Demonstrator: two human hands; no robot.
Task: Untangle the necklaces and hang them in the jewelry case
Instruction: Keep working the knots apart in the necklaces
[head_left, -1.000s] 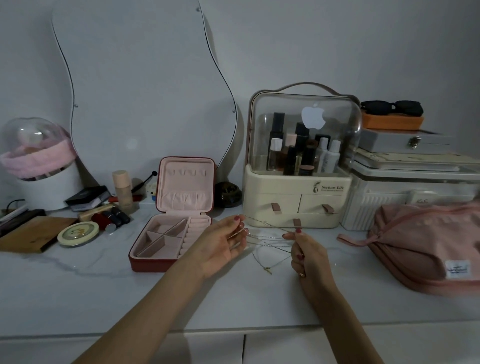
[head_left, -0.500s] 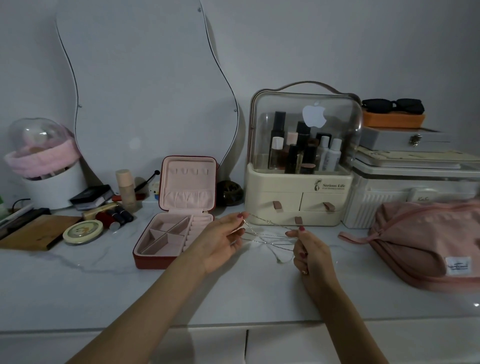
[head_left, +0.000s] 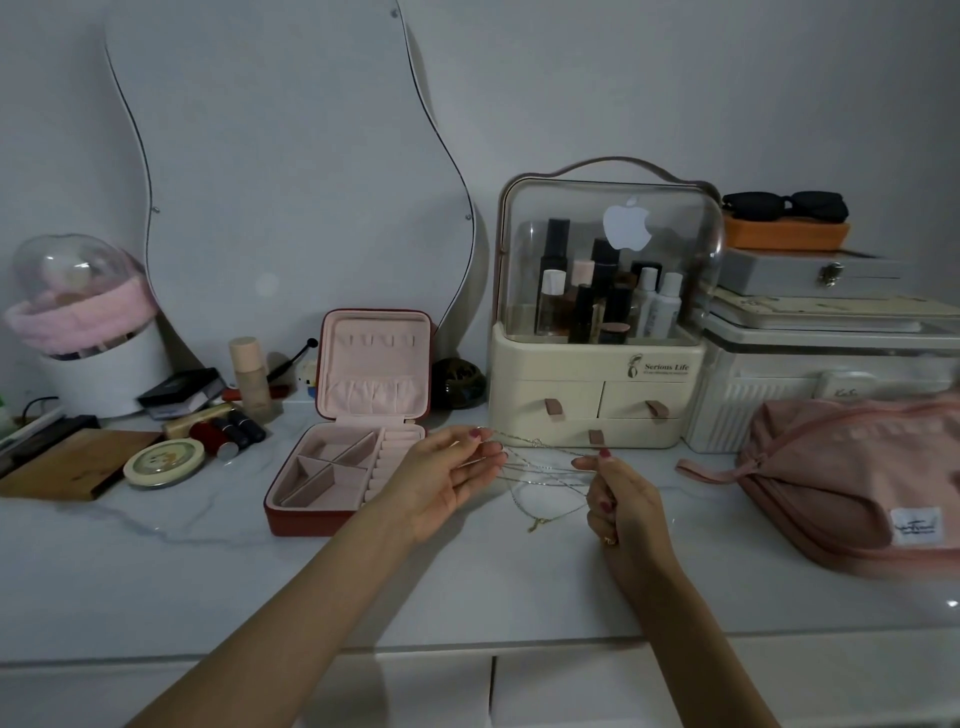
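Sitting left of both hands, the jewelry case (head_left: 347, 467) lies open on the marble counter (head_left: 156, 582), its lid upright and its near right corner hidden behind the left forearm. The left hand (head_left: 441, 480) is palm-up with fingers loosely spread, chains draped across the fingertips. Strung between the two hands, the tangled necklaces (head_left: 540, 470) sag toward a small pendant; how many strands cross there is hard to make out. The right hand (head_left: 621, 499) pinches their other end.
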